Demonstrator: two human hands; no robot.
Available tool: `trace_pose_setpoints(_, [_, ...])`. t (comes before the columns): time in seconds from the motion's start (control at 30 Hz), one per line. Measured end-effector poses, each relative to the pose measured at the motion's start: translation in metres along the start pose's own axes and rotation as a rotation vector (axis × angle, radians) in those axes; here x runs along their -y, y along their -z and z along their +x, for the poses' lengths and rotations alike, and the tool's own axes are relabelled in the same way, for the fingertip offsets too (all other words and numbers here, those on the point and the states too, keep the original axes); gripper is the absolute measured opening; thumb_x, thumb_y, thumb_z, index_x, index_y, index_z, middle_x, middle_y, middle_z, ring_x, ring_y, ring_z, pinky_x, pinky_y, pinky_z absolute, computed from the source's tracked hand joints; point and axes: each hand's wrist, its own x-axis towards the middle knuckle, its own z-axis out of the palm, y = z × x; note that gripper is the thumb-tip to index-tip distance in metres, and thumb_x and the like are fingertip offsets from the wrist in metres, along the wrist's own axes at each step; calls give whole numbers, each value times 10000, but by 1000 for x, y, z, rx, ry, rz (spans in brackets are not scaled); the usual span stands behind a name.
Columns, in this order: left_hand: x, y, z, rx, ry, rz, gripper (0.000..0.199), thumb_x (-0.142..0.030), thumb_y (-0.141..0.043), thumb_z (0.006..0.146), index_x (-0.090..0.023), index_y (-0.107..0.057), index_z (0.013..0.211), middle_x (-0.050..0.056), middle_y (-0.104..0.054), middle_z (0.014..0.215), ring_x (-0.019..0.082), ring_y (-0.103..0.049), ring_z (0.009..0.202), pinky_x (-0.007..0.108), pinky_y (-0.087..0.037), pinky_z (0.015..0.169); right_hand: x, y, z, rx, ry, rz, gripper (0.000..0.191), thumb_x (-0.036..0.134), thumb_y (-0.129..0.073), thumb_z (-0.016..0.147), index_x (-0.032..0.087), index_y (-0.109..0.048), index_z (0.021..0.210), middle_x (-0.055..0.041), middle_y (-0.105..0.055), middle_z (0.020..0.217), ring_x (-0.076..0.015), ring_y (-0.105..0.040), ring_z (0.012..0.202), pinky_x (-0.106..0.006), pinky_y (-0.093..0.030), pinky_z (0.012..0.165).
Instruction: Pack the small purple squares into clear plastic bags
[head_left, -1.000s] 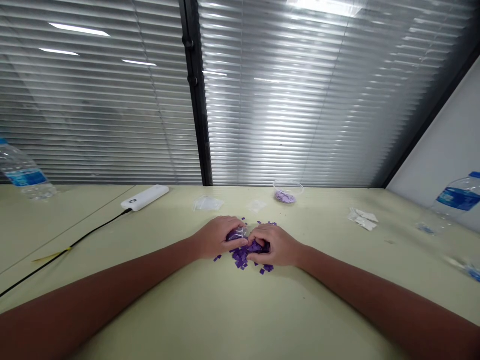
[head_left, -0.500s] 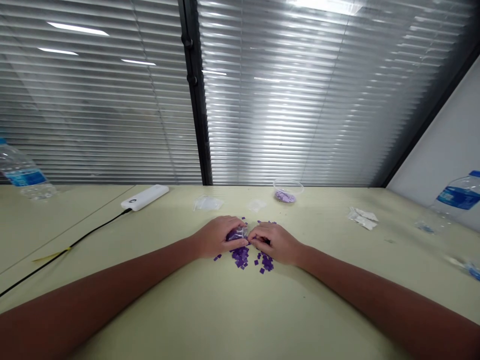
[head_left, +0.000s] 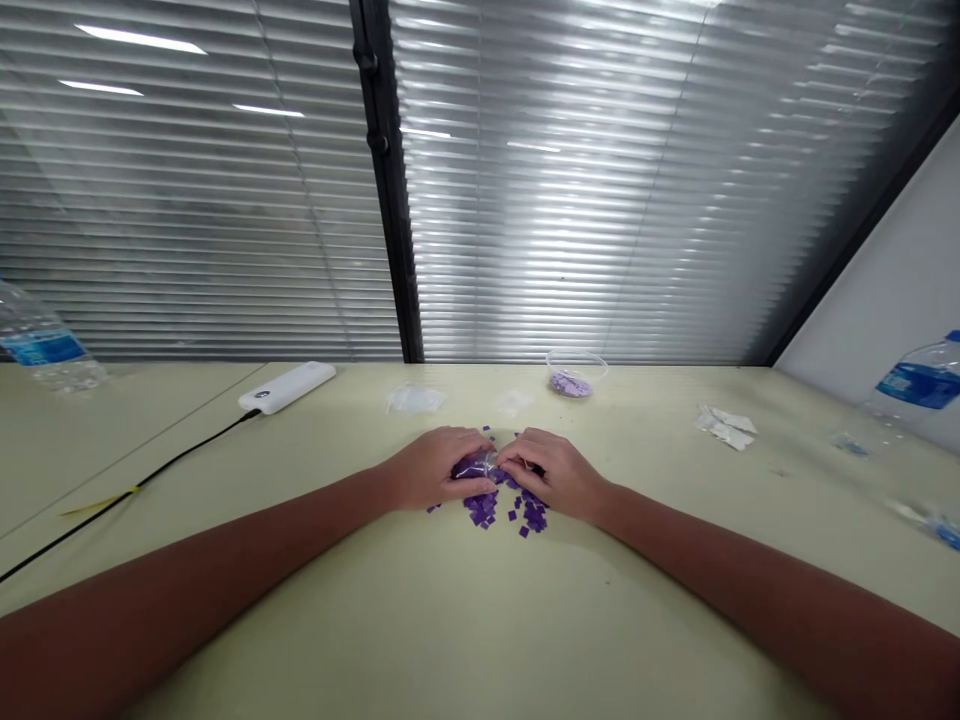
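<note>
My left hand is closed around a small clear plastic bag with purple pieces inside. Close by on its right, my right hand has its fingertips pinched together at the bag's open side; what they hold, if anything, is too small to make out. Small square purple pieces lie loose on the table below the bag, and a second cluster lies under my right hand. A few single pieces are scattered behind the hands.
Farther back stand a clear round bowl of pale purple pieces and flat clear bags. A white power bank with a black cable is at left, crumpled white paper at right. Bottles stand at both sides.
My right hand has risen slightly and turned at the bag's side, uncovering more purple pieces beneath it. My left hand keeps its hold on the bag. The whole view has shifted a little.
</note>
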Motion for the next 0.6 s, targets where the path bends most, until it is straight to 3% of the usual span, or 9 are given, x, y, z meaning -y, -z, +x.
trace_pose_setpoints(0.2, [2, -2, 0, -14, -9, -1, 434, -630, -562, 969, -211, -639, 1052, 40, -672, 944, 207, -603, 845, 289, -399, 722, 1, 1, 0, 8, -27, 5, 125, 310, -598, 1021, 233, -676, 1080, -42, -718, 902, -186, -644, 816, -310, -507, 724])
trace_pose_setpoints(0.6, [3, -3, 1, -14, 41, 25, 464, -663, -576, 938, -200, -588, 916, 18, -617, 837, 189, -553, 758, 289, -355, 660, 4, 3, 1, 123, -140, 9, 283, 315, -673, 958, 255, -623, 1230, -41, -701, 986, -199, -638, 890, -328, -517, 779])
